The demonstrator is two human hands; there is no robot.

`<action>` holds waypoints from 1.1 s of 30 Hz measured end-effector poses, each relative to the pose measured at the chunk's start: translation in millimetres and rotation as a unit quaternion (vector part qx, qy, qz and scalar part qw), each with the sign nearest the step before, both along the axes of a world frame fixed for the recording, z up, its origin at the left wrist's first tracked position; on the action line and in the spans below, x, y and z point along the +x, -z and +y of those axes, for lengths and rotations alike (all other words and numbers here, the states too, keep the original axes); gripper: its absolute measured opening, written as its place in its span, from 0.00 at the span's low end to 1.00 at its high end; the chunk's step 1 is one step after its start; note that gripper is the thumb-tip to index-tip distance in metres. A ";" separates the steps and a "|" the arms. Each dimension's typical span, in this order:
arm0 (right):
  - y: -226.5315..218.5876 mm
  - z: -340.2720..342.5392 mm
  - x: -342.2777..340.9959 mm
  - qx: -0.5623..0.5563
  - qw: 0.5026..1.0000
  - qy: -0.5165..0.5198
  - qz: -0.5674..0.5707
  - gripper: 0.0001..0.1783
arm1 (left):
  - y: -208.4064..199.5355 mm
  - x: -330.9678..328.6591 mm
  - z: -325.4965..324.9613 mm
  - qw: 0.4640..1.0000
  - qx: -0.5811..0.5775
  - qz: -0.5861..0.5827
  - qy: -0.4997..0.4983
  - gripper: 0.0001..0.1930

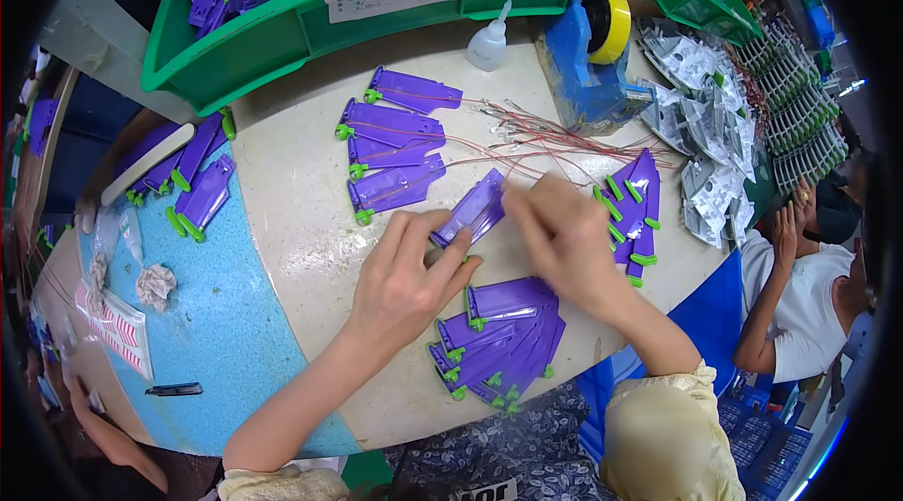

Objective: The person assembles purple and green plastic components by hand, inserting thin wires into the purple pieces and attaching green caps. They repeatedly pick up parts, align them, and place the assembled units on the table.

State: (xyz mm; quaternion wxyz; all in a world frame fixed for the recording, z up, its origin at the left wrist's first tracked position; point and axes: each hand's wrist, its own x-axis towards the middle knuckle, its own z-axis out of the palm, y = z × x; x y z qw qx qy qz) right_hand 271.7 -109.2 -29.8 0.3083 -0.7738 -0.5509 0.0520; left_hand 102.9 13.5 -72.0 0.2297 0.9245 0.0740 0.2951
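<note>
**At the bench [292,228], a panel [478,206] is depending on one sure grip**

In the head view, the purple panel is slanting toward one o'clock, between the person's two hands. The left hand [400,270] is grasping its lower end, thumb on one side and fingers on the other. The right hand [564,233] is bending its fingers at the upper end; they are blurring, so I cannot tell whether they are pinching, pressing or only hovering.

The likeliest slip is a turning panel: only the lower end is clearly being gripped, so a hard push at the top could be twisting it out of the thumb's hold. From the panel, loose red wires [564,136] are lying toward one and two o'clock, near the right hand; a knuckle could be snagging one and tugging the wired panels [395,122] at ten o'clock out of line. At six o'clock, a fan [515,332] of overlapping panels is sitting below both wrists, where a dropping forearm could be scattering it. At three o'clock, the pile [641,209] with loose green clips is lying near the right hand, and a sideways brush could be spilling them.
</note>
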 end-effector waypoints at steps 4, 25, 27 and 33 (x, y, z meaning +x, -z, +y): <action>-15.1 27.0 4.1 -0.031 0.984 0.040 0.174 0.05 | -9.0 5.5 2.1 0.995 -0.083 0.051 -0.005 0.26; -20.2 58.5 0.0 -0.309 0.877 -0.056 0.363 0.06 | 1.9 -0.3 3.1 0.971 -0.237 -0.002 -0.022 0.46; -20.5 55.4 2.2 -0.177 0.942 -0.035 0.283 0.07 | 3.0 -1.8 2.4 0.968 -0.250 0.002 -0.026 0.46; -4.6 43.0 9.7 -0.084 0.996 -0.015 0.042 0.05 | 5.6 -4.2 3.3 0.982 -0.190 0.009 -0.012 0.44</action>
